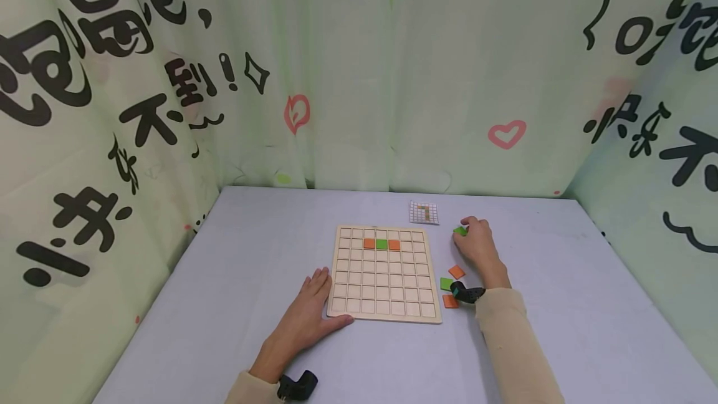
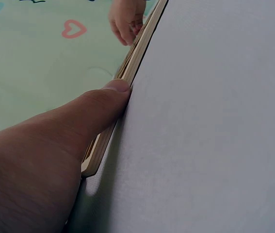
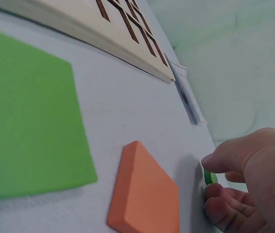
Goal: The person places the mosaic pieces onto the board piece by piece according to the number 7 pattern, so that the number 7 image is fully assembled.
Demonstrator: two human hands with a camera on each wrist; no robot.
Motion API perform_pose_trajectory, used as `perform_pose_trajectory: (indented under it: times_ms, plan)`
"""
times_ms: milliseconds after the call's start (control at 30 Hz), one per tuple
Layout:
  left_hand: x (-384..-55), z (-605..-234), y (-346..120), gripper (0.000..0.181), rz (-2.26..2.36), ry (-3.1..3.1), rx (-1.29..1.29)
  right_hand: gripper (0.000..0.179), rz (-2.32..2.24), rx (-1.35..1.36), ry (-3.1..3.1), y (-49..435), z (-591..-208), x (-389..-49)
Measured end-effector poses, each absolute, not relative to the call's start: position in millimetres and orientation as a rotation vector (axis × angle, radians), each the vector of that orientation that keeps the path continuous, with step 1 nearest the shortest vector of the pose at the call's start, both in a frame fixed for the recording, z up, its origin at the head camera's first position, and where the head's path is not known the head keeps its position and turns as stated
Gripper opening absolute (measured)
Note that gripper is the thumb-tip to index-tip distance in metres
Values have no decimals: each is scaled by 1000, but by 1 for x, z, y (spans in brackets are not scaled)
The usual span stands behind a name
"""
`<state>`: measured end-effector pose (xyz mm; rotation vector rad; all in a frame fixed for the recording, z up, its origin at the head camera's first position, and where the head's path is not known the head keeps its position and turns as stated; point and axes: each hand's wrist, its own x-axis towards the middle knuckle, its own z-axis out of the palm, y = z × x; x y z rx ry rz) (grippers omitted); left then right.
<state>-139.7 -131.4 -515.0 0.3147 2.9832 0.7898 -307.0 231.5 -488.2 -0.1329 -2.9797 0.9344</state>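
Note:
A wooden grid board lies on the table, with two orange square tiles and one green square tile set side by side in an upper row. My left hand rests at the board's lower left corner, fingers along its left side and thumb against its front edge. To the right of the board, my right hand pinches a green tile between thumb and fingers. Nearer me lie a loose orange tile, another green tile and a second orange tile.
A small card printed with a grid and a coloured pattern lies beyond the board's upper right corner. A white cloth covers the table. Pale green curtains with black lettering stand behind and at both sides.

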Motion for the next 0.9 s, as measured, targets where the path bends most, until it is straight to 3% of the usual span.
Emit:
perform_pose_trajectory:
  times_ms: [900]
  plan:
    - [-140,-516,-132,101,784,2997,330,41,967,-167,-3012,233,-486,-308]
